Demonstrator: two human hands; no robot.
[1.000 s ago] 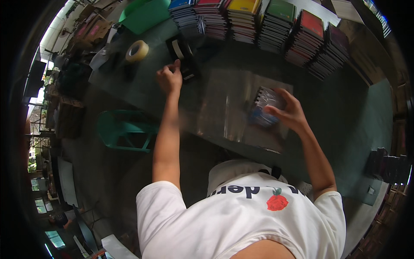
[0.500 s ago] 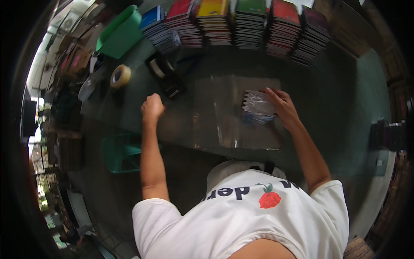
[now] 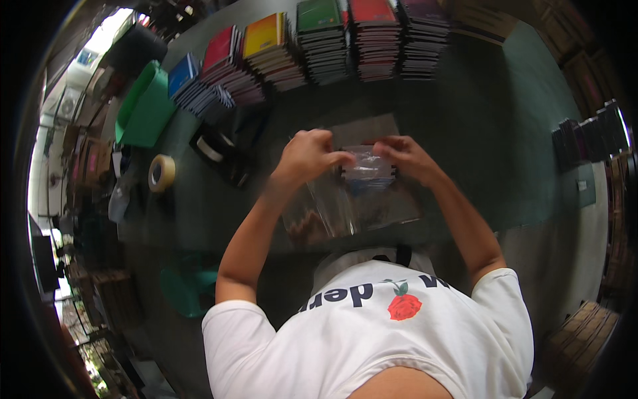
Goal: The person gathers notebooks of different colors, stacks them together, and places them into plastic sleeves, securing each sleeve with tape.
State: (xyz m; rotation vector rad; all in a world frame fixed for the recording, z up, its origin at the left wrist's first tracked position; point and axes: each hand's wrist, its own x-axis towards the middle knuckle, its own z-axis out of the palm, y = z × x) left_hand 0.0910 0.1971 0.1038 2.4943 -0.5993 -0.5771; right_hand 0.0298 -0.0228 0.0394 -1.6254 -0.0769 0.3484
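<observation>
A small spiral notebook [image 3: 367, 174] in clear plastic wrap is between my hands, above the middle of the table. Its black binding coils show along the sides, and a blue area shows low on it. My right hand [image 3: 407, 159] is closed on its upper right part, thumb and fingers pinching the wrap. From the upper left, my left hand [image 3: 307, 156] has its fingers curled and its thumb on the notebook's top left edge; anything small under that thumb is hidden. Beneath lie flat clear plastic sheets [image 3: 392, 207], shiny and creased, with blurred edges.
Notebooks in colour-sorted stacks [image 3: 322, 50] line the far side. A green bin [image 3: 149, 110], a black tape dispenser [image 3: 221, 154] and a tape roll [image 3: 161, 173] stand at left. Dark packs [image 3: 588, 141] sit at the right edge. A green stool [image 3: 189, 291] is below the table at left.
My left hand has moved right from near the tape dispenser to the wrapped notebook. My right hand still holds the notebook, now a little farther left. The whole view has turned slightly.
</observation>
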